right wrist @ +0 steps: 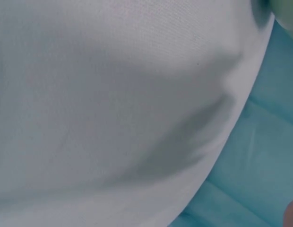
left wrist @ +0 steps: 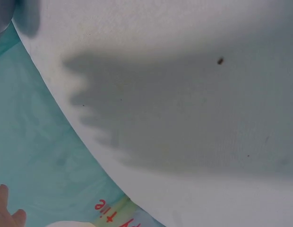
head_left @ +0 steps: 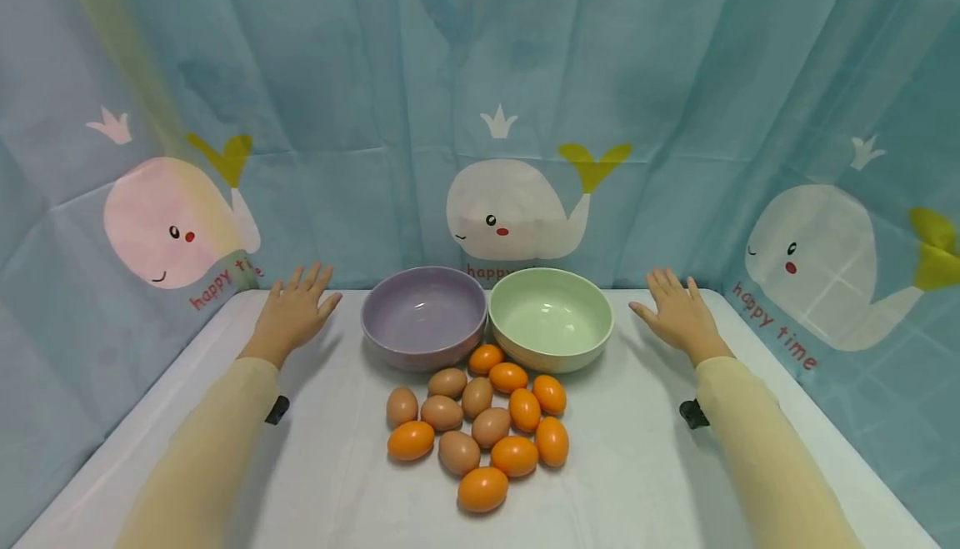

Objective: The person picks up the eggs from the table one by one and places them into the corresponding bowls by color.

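My left hand (head_left: 292,316) is held over the left part of the table with its fingers straight and spread, holding nothing. On the other side my right hand (head_left: 681,316) hovers with straight fingers, its thumb out toward the green bowl (head_left: 551,356). A purple bowl (head_left: 423,357) stands against the green one, and the visible insides of both hold nothing. In front of them lie several brown eggs (head_left: 459,452) and several orange egg-shaped pieces (head_left: 483,489), mixed in one group. Only fingertips (left wrist: 2,208) of the left hand show in the left wrist view.
A white cloth (head_left: 615,482) covers the table. Behind and at both sides hangs a blue curtain (head_left: 360,116) with printed whales, close to the bowls' far rims. Each hand's shadow falls on the cloth in the wrist views. A dark wrist device (head_left: 693,414) is under the right sleeve.
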`<state>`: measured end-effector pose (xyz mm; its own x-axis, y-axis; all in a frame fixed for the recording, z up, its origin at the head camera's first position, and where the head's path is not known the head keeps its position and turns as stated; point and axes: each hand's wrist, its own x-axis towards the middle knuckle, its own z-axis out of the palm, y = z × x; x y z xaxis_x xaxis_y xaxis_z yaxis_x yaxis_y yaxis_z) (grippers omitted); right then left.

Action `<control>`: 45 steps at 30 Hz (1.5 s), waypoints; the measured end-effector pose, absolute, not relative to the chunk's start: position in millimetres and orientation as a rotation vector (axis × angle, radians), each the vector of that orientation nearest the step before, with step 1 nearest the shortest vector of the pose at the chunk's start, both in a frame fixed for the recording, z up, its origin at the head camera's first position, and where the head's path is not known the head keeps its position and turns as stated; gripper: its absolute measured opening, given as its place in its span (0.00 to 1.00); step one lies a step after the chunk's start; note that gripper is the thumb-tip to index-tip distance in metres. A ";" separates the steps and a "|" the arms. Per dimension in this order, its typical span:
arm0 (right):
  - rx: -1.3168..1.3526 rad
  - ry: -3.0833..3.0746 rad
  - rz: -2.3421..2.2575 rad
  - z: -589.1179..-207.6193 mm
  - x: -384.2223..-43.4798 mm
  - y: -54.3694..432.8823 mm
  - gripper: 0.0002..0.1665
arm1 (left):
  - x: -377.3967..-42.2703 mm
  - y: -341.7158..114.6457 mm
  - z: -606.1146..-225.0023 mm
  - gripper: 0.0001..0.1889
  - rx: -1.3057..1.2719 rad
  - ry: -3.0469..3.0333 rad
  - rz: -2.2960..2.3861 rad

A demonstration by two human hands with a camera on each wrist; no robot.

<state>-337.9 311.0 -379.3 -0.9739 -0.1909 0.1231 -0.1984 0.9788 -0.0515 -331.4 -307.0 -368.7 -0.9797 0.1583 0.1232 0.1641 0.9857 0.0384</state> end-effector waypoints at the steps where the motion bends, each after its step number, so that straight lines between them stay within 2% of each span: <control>1: 0.307 -3.006 0.098 -378.6 -337.7 310.1 0.51 | -330.8 -307.7 -368.4 0.39 -0.245 -3.011 -0.072; 15: 0.374 -2.966 0.130 -368.3 -328.5 304.2 0.47 | -325.6 -300.6 -360.2 0.41 -0.273 -3.020 -0.062; 29: 0.422 -2.947 0.165 -372.1 -318.8 308.6 0.50 | -316.5 -299.4 -364.8 0.40 -0.328 -2.986 -0.057; 45: 0.518 -2.889 0.197 -376.6 -301.3 291.0 0.47 | -295.1 -291.2 -359.1 0.38 -0.354 -2.959 -0.062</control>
